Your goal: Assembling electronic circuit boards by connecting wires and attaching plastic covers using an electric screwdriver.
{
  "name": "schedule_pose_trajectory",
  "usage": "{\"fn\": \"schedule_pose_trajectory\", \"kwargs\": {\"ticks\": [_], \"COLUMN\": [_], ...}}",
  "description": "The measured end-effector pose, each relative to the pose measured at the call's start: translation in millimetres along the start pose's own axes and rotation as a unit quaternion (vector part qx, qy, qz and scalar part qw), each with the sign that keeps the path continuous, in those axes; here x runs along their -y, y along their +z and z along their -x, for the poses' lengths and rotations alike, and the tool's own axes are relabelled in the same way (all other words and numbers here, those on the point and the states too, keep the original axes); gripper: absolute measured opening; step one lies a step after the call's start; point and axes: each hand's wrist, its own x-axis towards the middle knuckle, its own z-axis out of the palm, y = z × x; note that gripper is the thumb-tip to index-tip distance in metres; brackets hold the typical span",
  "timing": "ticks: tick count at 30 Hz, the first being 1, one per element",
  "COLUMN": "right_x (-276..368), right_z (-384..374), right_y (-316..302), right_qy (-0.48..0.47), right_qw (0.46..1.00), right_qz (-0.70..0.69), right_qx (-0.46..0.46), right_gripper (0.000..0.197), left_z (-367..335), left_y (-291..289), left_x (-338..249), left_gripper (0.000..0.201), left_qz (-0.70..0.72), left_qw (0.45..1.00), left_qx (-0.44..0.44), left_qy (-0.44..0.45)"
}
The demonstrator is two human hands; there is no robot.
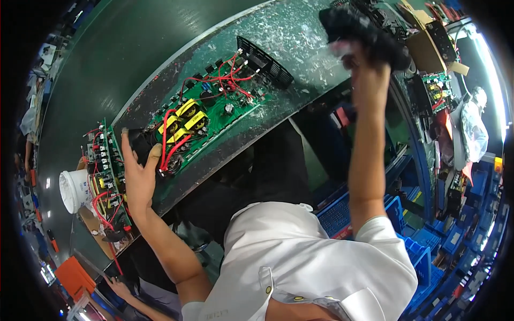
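Observation:
A long green circuit board (pixel 222 117) with yellow-wrapped coils (pixel 184 120) and red wires lies on the bench in front of me. My left hand (pixel 140 174) is at its left end, thumb and fingers spread around a black end piece (pixel 142 144) and touching it. A slotted black panel (pixel 265 61) stands at the board's right end. Far to the right, my right hand (pixel 354 59) is smeared by motion at a bulky black object (pixel 367 35). It seems to be in that hand, but its kind and the finger details are too blurred to make out.
Left of my hand are another populated circuit board (pixel 110 171) and a white tub (pixel 74 190). Cardboard boxes (pixel 428 45) stand at the right. Blue crates (pixel 417 257) sit lower right. Another person's hand (pixel 120 289) shows at lower left beside an orange bin (pixel 77 275).

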Motion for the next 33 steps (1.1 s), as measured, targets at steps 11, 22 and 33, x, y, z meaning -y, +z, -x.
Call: {"fn": "schedule_pose_trajectory", "kwargs": {"ticks": [11, 22, 33], "right_x": [-74.5, -61.1, -77.8], "right_z": [-123.0, 47.5, 53.1], "right_y": [-10.1, 68.7, 70.4], "right_qy": [-0.209, -0.074, -0.207], "right_qw": [0.883, 0.994, 0.964], "right_qz": [0.403, -0.023, 0.149], "right_qx": [0.121, 0.077, 0.071], "right_gripper": [0.041, 0.017, 0.019], "left_z": [-16.8, -161.3, -306.2], "left_y": [5.3, -74.0, -130.9], "left_x": [-6.6, -62.9, 77.5], "left_gripper": [0.061, 0.032, 0.051], "left_qz": [-0.029, -0.155, -0.157], "left_qw": [0.995, 0.985, 0.97], "left_qx": [-0.075, -0.08, -0.144], "left_qy": [-0.054, 0.008, -0.116]}}
